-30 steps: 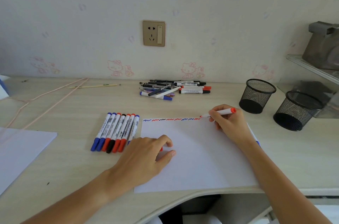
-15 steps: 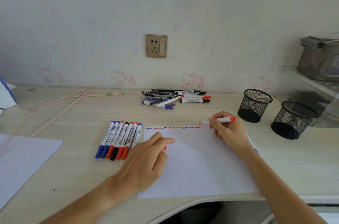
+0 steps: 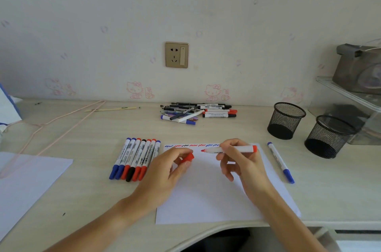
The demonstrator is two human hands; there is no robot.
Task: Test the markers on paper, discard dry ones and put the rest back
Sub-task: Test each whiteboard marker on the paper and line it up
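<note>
A white sheet of paper (image 3: 208, 196) lies at the desk's front edge, with a row of red, blue and black squiggles along its top. My right hand (image 3: 243, 167) holds an uncapped red marker (image 3: 231, 149) level above the paper, its tip pointing left. My left hand (image 3: 165, 171) pinches the red cap (image 3: 188, 157) a short way left of that tip. Several capped markers (image 3: 135, 157) lie in a row left of the paper. One blue marker (image 3: 280, 162) lies right of the paper. A pile of pens and markers (image 3: 195, 112) sits near the wall.
Two black mesh cups (image 3: 285, 120) (image 3: 327, 137) stand at the right. A clear shelf with a grey object (image 3: 358, 70) is at the far right. Another white sheet (image 3: 24, 181) lies at the left, with a pink cord (image 3: 51, 128) behind it. A wall socket (image 3: 176, 55) is above the desk.
My right hand lifted the red marker off the paper's top edge and moved it left. My left hand rose from the paper and now shows the red cap between its fingers.
</note>
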